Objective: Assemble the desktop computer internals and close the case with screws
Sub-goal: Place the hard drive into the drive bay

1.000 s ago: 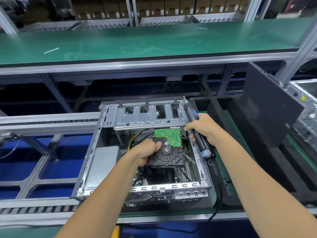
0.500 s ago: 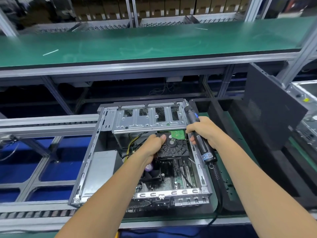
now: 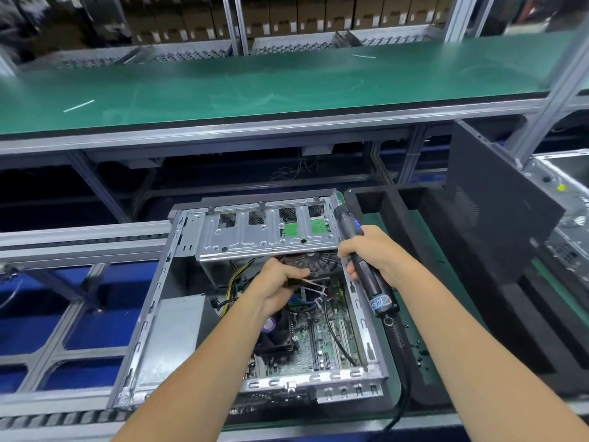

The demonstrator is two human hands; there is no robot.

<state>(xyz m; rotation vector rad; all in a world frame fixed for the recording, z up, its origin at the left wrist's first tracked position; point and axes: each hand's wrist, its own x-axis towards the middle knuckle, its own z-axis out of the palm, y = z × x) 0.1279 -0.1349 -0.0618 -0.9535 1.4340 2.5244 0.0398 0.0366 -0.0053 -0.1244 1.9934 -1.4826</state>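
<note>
Head view: black hard drive (image 3: 310, 264) sits mostly under silver drive cage (image 3: 255, 237).

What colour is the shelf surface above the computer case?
Green, seen in the head view: the shelf surface above the computer case.

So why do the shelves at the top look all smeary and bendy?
Head view: the wide lens bows the long green shelf mat, and the brown cardboard boxes behind are smeared, probably by head motion; the open grey metal computer case in the middle looks sharper.
</note>
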